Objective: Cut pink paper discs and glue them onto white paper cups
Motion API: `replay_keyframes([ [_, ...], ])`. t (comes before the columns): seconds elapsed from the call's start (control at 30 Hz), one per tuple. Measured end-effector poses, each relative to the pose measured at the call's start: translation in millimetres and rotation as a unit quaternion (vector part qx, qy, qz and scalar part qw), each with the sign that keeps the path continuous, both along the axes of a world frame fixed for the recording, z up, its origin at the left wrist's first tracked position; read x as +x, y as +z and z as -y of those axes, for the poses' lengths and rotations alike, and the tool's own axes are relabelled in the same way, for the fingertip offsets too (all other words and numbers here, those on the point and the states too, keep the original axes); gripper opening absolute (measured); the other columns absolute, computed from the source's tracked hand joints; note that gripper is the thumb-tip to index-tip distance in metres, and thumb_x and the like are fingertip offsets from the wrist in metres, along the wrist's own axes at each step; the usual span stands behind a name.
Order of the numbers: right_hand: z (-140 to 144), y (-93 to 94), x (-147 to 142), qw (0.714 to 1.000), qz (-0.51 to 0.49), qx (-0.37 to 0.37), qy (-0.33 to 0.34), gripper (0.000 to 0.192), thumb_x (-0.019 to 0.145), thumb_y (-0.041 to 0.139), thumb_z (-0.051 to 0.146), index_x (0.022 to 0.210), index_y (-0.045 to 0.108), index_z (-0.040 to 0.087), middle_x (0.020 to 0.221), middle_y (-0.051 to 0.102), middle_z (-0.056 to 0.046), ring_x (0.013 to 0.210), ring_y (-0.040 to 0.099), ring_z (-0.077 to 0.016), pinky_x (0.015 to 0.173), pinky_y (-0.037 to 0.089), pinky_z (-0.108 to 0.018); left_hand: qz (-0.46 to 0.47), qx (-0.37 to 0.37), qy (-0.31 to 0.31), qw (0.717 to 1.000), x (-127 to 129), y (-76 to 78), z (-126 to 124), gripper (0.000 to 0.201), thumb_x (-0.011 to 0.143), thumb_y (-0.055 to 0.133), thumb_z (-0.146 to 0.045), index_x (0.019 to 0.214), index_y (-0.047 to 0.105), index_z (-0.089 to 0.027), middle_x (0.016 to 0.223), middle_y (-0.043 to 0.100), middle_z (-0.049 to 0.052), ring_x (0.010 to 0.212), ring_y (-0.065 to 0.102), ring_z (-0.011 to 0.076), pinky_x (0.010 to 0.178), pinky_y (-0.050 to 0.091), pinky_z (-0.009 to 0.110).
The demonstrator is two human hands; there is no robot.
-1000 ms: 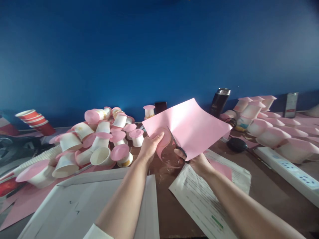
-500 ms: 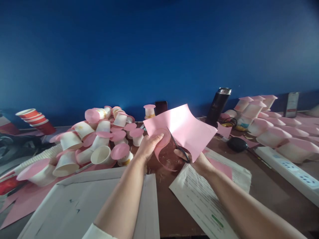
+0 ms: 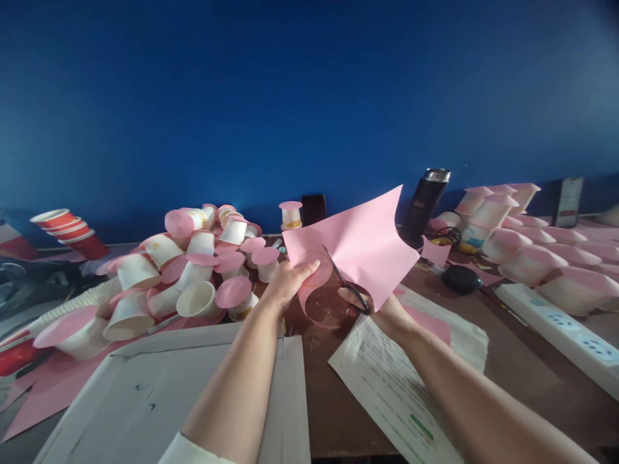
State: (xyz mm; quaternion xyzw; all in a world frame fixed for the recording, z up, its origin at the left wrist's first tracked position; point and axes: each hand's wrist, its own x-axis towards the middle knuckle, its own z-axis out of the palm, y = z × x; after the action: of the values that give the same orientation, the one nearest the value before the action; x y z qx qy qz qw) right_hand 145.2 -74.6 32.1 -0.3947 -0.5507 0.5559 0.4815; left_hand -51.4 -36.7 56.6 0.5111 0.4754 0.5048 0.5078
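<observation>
The pink paper sheet [image 3: 360, 241] is being held up above the brown table [image 3: 512, 361], in the one head view there is, between the two hands and tilted back toward the blue wall [image 3: 309, 96]. The left hand [image 3: 285, 283] is gripping the sheet's lower left corner, thumb lying over a rounded flap already cut partly free. The right hand [image 3: 387, 312] is closing around the handles of the scissors [image 3: 345, 283], whose blades are pointing up and to the left into the paper. So the sheet is lying up and away from the right hand, the scissors' long axis is running on a diagonal from that hand toward the left thumb, and the curved cut is bending round under the left hand, which is the nearer of the two to the flap.

Below the hands, printed papers [image 3: 401, 380] and a large white sheet [image 3: 159, 399] are lying flat on the table. To the left, a heap of white paper cups [image 3: 193, 270] with pink discs on them is piling up beside stacked red cups [image 3: 68, 232]. To the right, more capped cups [image 3: 503, 219] are standing in rows near a dark flask [image 3: 425, 203], a black mouse [image 3: 460, 280] and a white power strip [image 3: 561, 332].
</observation>
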Motion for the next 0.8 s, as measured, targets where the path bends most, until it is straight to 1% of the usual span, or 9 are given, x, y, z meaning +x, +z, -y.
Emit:
replay_keyframes([
  [0.1, 1.2, 1.5, -0.9, 1.000, 0.008, 0.003, -0.014, 0.034, 0.068, 0.081, 0.045, 0.076, 0.060, 0.021, 0.063, 0.055, 0.002, 0.055, 0.049, -0.0130, 0.051, 0.042, -0.029, -0.028, 0.001, -0.026, 0.999, -1.7, -1.7, -1.9, 0.049, 0.066, 0.078, -0.051, 0.099, 0.075, -0.015, 0.099, 0.075, 0.011, 0.096, 0.067, 0.0314, 0.085, 0.051, 0.039],
  [0.27, 2.0, 0.0, -0.6, 0.999, 0.019, 0.019, -0.024, 0.033, 0.073, 0.078, 0.045, 0.070, 0.056, 0.020, 0.060, 0.053, 0.002, 0.053, 0.049, -0.0121, 0.051, 0.039, -0.028, -0.025, 0.013, -0.035, 0.999, -1.5, -0.6, -1.6, 0.051, 0.068, 0.076, -0.052, 0.103, 0.074, -0.015, 0.103, 0.074, 0.011, 0.099, 0.067, 0.0318, 0.089, 0.050, 0.040],
  [0.4, 1.8, -0.6, -0.5, 0.999, 0.019, 0.029, -0.023, 0.034, 0.072, 0.079, 0.043, 0.067, 0.054, 0.020, 0.058, 0.051, 0.003, 0.052, 0.046, -0.0110, 0.051, 0.038, -0.028, -0.041, 0.014, -0.038, 0.998, -2.8, 2.6, -0.4, 0.051, 0.069, 0.075, -0.052, 0.103, 0.074, -0.014, 0.105, 0.074, 0.012, 0.101, 0.066, 0.0317, 0.091, 0.049, 0.041],
  [0.5, 1.5, -0.6, -0.7, 0.999, 0.016, 0.028, -0.017, 0.036, 0.071, 0.079, 0.044, 0.066, 0.053, 0.020, 0.058, 0.050, 0.003, 0.052, 0.045, -0.0111, 0.051, 0.038, -0.028, -0.045, 0.014, -0.041, 0.998, -4.0, 3.5, -0.1, 0.050, 0.069, 0.076, -0.051, 0.102, 0.074, -0.014, 0.104, 0.074, 0.011, 0.100, 0.067, 0.0309, 0.091, 0.049, 0.040],
  [0.63, 2.3, 1.0, -1.5, 1.000, -0.001, 0.010, -0.015, 0.036, 0.068, 0.081, 0.046, 0.069, 0.057, 0.020, 0.061, 0.051, 0.002, 0.054, 0.045, -0.0113, 0.051, 0.038, -0.028, -0.031, 0.012, -0.034, 0.999, -4.5, 2.4, -0.4, 0.050, 0.068, 0.076, -0.050, 0.102, 0.074, -0.014, 0.104, 0.074, 0.011, 0.098, 0.067, 0.0295, 0.089, 0.050, 0.038],
  [0.8, 4.9, 6.0, -4.8, 0.999, -0.026, -0.012, -0.020, 0.035, 0.064, 0.084, 0.045, 0.071, 0.061, 0.019, 0.064, 0.053, 0.002, 0.055, 0.045, -0.0106, 0.049, 0.038, -0.027, -0.010, -0.020, -0.025, 0.999, -5.2, 0.1, -2.7, 0.049, 0.066, 0.078, -0.050, 0.096, 0.075, -0.011, 0.093, 0.075, 0.012, 0.085, 0.069, 0.0283, 0.081, 0.052, 0.038],
])
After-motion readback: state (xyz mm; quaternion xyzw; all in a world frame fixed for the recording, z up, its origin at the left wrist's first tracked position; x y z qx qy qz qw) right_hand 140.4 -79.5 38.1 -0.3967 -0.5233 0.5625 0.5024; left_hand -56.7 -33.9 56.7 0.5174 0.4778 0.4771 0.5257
